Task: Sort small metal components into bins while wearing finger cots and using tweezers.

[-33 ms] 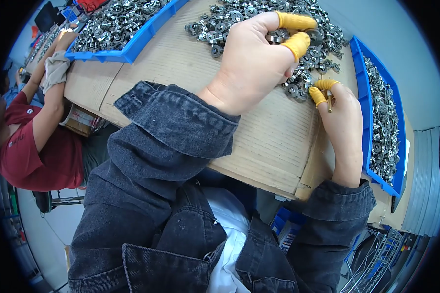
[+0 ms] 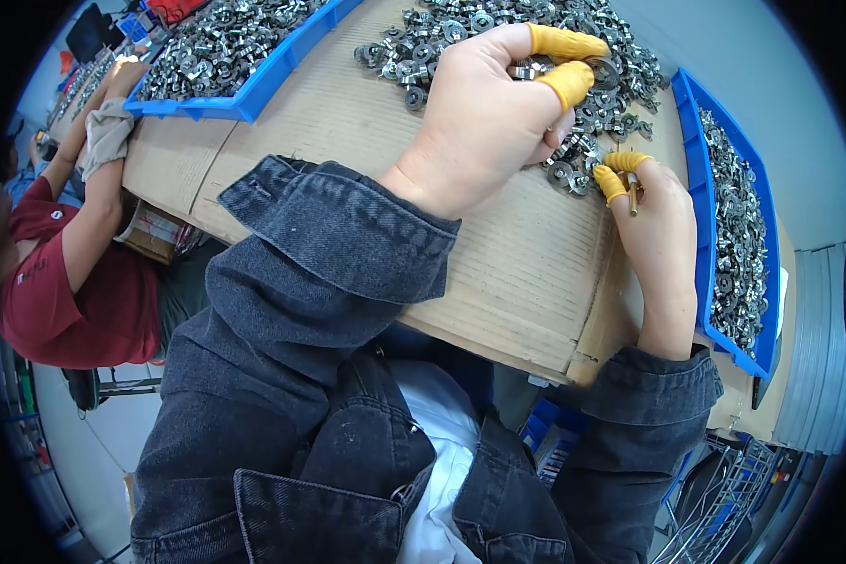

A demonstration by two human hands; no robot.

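Right fingers (image 2: pixel 613 185) hold a slim brass-coloured rod (image 2: pixel 634 200).

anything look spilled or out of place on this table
The heap of metal parts lies loose on the cardboard tabletop, ragged at its edges, unlike those in the left blue tray and right blue tray, so it looks spilled, though that may be deliberate. Nothing looks clearly damaged.

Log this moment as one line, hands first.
left hand: at round metal part; right hand: pinching brass-coloured rod; surroundings: metal heap between blue trays
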